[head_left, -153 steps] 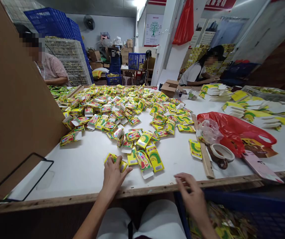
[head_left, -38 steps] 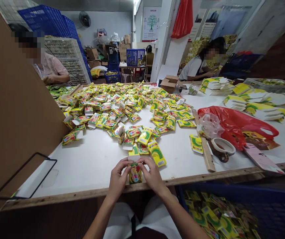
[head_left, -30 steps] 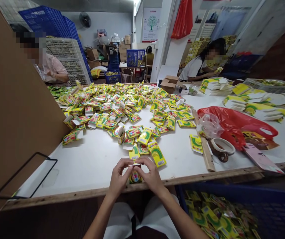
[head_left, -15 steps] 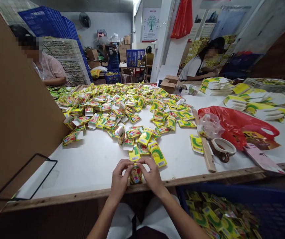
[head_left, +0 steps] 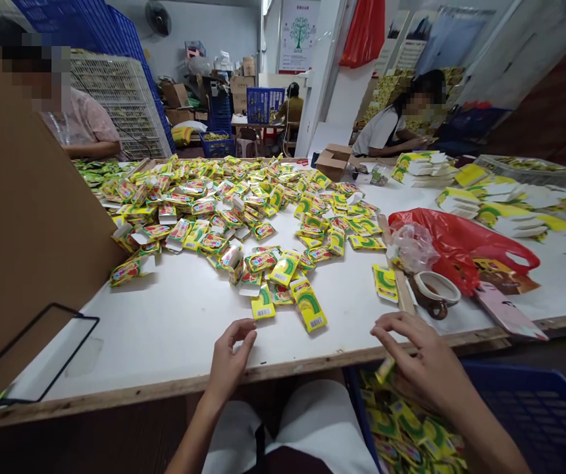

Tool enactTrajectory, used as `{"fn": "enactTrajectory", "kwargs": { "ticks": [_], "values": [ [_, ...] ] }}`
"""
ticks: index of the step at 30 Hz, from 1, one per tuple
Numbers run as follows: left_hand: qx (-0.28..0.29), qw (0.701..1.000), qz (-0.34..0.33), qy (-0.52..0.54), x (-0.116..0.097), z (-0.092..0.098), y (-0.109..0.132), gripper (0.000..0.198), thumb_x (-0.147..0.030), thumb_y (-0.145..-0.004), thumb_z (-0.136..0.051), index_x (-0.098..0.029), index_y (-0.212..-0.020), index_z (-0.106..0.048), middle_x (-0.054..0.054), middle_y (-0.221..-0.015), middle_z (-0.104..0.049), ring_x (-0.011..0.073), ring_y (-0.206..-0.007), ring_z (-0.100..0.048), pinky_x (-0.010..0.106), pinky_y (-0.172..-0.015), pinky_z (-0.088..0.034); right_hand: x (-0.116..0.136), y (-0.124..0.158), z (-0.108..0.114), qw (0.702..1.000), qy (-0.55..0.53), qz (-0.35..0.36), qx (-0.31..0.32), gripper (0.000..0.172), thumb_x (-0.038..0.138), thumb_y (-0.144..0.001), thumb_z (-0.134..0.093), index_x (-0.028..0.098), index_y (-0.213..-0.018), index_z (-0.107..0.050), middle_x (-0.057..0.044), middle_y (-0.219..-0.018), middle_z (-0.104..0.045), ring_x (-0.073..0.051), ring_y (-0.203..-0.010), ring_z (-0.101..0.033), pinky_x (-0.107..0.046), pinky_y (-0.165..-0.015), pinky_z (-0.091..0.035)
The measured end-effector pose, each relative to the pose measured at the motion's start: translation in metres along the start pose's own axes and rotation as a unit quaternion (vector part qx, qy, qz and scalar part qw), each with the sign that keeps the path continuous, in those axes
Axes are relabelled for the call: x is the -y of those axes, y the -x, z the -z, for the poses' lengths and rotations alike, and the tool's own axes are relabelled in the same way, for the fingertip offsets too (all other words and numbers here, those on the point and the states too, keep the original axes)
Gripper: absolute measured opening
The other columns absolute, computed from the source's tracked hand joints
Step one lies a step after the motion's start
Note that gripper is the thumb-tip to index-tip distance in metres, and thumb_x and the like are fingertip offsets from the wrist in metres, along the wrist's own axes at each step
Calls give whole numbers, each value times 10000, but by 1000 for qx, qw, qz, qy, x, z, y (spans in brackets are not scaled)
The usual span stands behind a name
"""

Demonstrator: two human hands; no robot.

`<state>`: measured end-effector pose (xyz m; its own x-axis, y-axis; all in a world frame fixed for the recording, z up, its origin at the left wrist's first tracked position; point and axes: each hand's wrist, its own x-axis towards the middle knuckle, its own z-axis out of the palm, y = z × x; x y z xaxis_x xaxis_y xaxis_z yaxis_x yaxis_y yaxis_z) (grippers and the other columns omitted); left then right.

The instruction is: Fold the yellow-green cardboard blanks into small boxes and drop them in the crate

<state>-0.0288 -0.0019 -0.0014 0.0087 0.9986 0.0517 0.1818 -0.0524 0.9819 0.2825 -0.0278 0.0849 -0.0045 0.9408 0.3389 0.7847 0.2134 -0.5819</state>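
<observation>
My left hand [head_left: 232,352] is above the front of the white table, its curled thumb and forefinger apart and nothing between them. Just beyond its fingertips lie a small yellow-green box [head_left: 263,303] with a barcode and another box [head_left: 307,305] like it. My right hand [head_left: 414,345] hangs over the table's front edge above a blue basket [head_left: 534,395], thumb and fingers apart. Below its fingers a small yellow box [head_left: 385,370] shows over the basket, apart from the fingertips. Many similar boxes [head_left: 411,421] lie inside the basket.
A heap of small boxes [head_left: 224,204] covers the table's middle. A cardboard sheet [head_left: 36,197] and black wire frame [head_left: 56,355] stand left. At right are a wooden strip [head_left: 404,293], cup [head_left: 438,293], red bag [head_left: 461,243] and phone [head_left: 510,309]. Two co-workers sit across.
My hands have parted. The box they held at the table edge is gone from there; my right hand has swung right over the basket and opened. My left hand has stayed near the edge.
</observation>
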Motion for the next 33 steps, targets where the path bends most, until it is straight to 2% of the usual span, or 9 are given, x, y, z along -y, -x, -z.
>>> {"fn": "enactTrajectory", "kwargs": {
  "ticks": [2, 5, 8, 11, 14, 17, 20, 26, 33],
  "values": [
    [18, 999, -8, -33, -2, -5, -2, 216, -343, -839, -553, -181, -960, -629, 68, -962, -667, 194, -878, -620, 328, -816, -479, -4, -2, -6, 1000, 10, -12, -12, 191, 388, -845, -539, 222, -795, -618, -67, -871, -636, -235, -855, -571, -364, -788, -432],
    [25, 998, -16, -55, -4, -8, -2, 220, -346, -835, -550, -189, -955, -646, 66, -942, -673, 196, -861, -618, 310, -764, -490, 1, -11, -63, 999, -26, -32, -34, 233, 395, -831, -565, 202, -960, -588, -92, -963, -616, -247, -906, -556, -383, -800, -453],
    [3, 999, -7, -45, -2, -3, 2, 230, -358, -821, -564, -181, -937, -655, 70, -941, -676, 197, -852, -622, 296, -736, -493, 6, -25, -128, 997, -34, -40, -57, 469, 350, -725, -678, 161, -1123, -520, -141, -1096, -572, -302, -1020, -514, -464, -878, -428],
    [-14, 1000, 7, -17, 0, 3, 4, 244, -373, -818, -569, -171, -931, -647, 71, -923, -678, 196, -849, -630, 306, -774, -488, 10, -30, -157, 993, -71, -66, -62, 481, 284, -723, -652, 144, -1157, -498, -157, -1120, -569, -319, -1042, -523, -496, -896, -420],
    [-10, 1000, 2, 13, -1, -1, 2, 250, -361, -825, -568, -170, -980, -611, 82, -976, -663, 201, -913, -624, 328, -834, -478, 18, -20, -154, 979, -188, -83, -14, 392, 309, -811, -567, 182, -1174, -491, -119, -1102, -606, -276, -1000, -580, -435, -864, -465],
    [25, 998, -18, 53, -3, -13, -3, 310, -332, -838, -558, -187, -1110, -521, 92, -1047, -638, 199, -978, -610, 342, -863, -472, 34, -3, -149, 934, -341, -74, 77, 271, 339, -901, -442, 195, -1114, -529, -97, -1050, -645, -232, -957, -619, -353, -809, -511],
    [42, 994, -29, 97, -4, -24, -4, 299, -303, -863, -522, -200, -1134, -447, 82, -1017, -635, 189, -973, -616, 336, -857, -475, 47, 8, -155, 900, -420, -77, 86, 226, 324, -913, -427, 193, -1062, -534, -96, -1046, -650, -217, -958, -625, -336, -818, -518],
    [28, 995, -44, 86, -3, -25, 3, 361, -262, -864, -528, -230, -1177, -352, 35, -950, -615, 163, -899, -625, 321, -821, -492, 54, 10, -161, 896, -436, -73, 42, 359, 220, -856, -515, 246, -1194, -398, -71, -1103, -616, -181, -976, -628, -316, -828, -521],
    [57, 996, -36, 54, -1, -21, 2, 258, -282, -867, -512, -197, -1109, -533, 79, -1089, -626, 197, -967, -620, 330, -861, -489, 45, -2, -148, 921, -372, -23, 112, 226, 225, -874, -492, 211, -1086, -570, -61, -1034, -649, -190, -951, -633, -330, -863, -505]
  ]
}}
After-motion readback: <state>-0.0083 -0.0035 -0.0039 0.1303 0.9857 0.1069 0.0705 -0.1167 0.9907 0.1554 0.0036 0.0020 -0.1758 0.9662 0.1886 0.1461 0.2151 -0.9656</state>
